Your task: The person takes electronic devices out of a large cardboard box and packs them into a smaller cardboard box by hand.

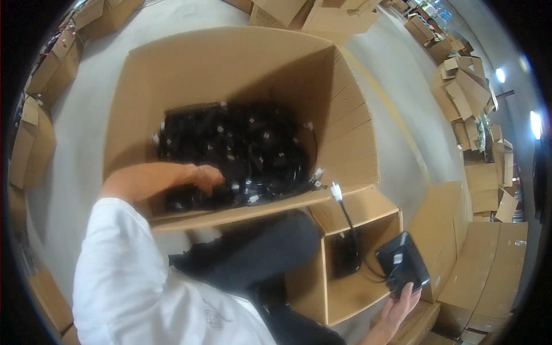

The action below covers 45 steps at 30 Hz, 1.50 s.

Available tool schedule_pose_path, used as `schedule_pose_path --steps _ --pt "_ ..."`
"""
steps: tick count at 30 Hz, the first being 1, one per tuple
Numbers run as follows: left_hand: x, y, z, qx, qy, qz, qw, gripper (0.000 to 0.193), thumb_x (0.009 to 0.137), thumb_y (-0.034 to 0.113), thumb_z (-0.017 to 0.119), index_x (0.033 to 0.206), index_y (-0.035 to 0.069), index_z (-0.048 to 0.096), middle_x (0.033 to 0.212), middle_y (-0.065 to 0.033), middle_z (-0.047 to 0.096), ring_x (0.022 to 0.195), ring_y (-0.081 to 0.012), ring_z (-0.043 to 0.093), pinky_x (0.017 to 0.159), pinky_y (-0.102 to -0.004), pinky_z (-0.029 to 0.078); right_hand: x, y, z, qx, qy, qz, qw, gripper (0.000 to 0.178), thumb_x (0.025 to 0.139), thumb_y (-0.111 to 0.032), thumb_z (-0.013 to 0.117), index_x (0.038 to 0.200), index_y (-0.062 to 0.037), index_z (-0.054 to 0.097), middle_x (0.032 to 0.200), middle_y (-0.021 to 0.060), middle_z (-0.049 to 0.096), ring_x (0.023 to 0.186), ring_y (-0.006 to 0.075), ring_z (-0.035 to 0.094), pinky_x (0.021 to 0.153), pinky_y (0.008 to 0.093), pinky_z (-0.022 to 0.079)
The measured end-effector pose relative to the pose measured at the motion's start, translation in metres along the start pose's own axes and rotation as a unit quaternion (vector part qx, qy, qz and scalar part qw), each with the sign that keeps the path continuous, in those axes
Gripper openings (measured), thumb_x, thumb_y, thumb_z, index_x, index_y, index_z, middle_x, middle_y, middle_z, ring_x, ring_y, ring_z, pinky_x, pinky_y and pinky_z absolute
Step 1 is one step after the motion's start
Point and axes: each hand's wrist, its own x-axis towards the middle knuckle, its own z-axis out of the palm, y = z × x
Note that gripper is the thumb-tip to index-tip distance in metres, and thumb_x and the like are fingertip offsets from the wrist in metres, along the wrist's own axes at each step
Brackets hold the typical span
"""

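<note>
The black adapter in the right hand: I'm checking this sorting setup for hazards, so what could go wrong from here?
1. The adapter sits at the fingertips of the right hand; it might slip and drop.
2. Its cable trails over the small box edge, white plug near the big carton's rim; it could snag.
3. The left hand reaches into tangled black cables; pulling one may drag others.

Black power adapter (402, 261) with dangling white-tipped cable (347, 221), tangled black adapters (241, 152) filling large open carton (230, 63)
</note>
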Motion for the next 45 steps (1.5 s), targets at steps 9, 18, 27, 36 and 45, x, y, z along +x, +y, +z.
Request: schedule_pose_path --steps 9,18,27,36,45 --pt "-0.079 0.152 -0.310 -0.084 0.366 0.294 0.879 0.034 0.068 -0.008 0.073 0.096 0.006 0.061 0.112 -0.0104 0.063 0.128 -0.0334 0.054 0.116 -0.0547 0.032 -0.016 -0.044 0.005 0.081 -0.219 0.017 0.972 0.076 0.067 -0.032 0.087 0.120 0.0109 0.056 0.112 0.0169 0.066 0.102 0.0261 0.066 0.092 0.0373 0.052" --pt "-0.071 0.351 -0.337 -0.109 0.295 0.612 0.726 0.032 0.069 -0.002 0.082 0.097 0.011 0.072 0.155 -0.0246 0.036 0.148 -0.0448 0.028 0.118 -0.0583 0.025 -0.005 -0.055 0.031 0.230 -0.205 0.017 0.951 0.088 0.078 -0.044 0.079 0.145 0.0033 0.048 0.150 0.0174 0.049 0.138 0.0252 0.047 0.117 0.0415 0.034" --pt "-0.011 0.445 -0.318 -0.700 0.050 0.407 0.585 0.058 0.100 0.023 0.064 0.148 0.005 0.036 0.148 -0.0151 0.046 0.138 -0.0286 0.047 0.111 -0.0433 0.045 -0.034 -0.056 -0.038 0.256 -0.016 -0.061 0.965 0.049 0.093 -0.036 0.073 0.121 0.0012 0.060 0.107 0.0075 0.069 0.091 0.0149 0.068 0.081 0.0301 0.057" --pt "0.042 0.546 -0.256 -0.611 0.350 0.340 0.624 0.033 0.105 0.024 0.056 0.130 0.001 0.053 0.104 -0.0002 0.055 0.093 -0.0049 0.049 0.083 -0.0201 0.042 -0.029 -0.016 -0.070 0.128 0.308 -0.238 0.912 0.053 0.094 -0.036 0.074 0.125 0.0044 0.058 0.102 0.0060 0.065 0.094 0.0153 0.060 0.092 0.0308 0.048" --pt "0.067 0.554 -0.274 -0.397 -0.034 0.306 0.865 0.069 0.079 0.045 0.083 0.120 -0.006 0.060 0.100 -0.0104 0.069 0.087 -0.0154 0.067 0.077 -0.0276 0.055 -0.043 0.018 -0.128 0.007 0.249 -0.186 0.950 0.043 0.096 -0.029 0.071 0.121 0.0055 0.065 0.107 0.0087 0.068 0.096 0.0143 0.062 0.089 0.0277 0.049"
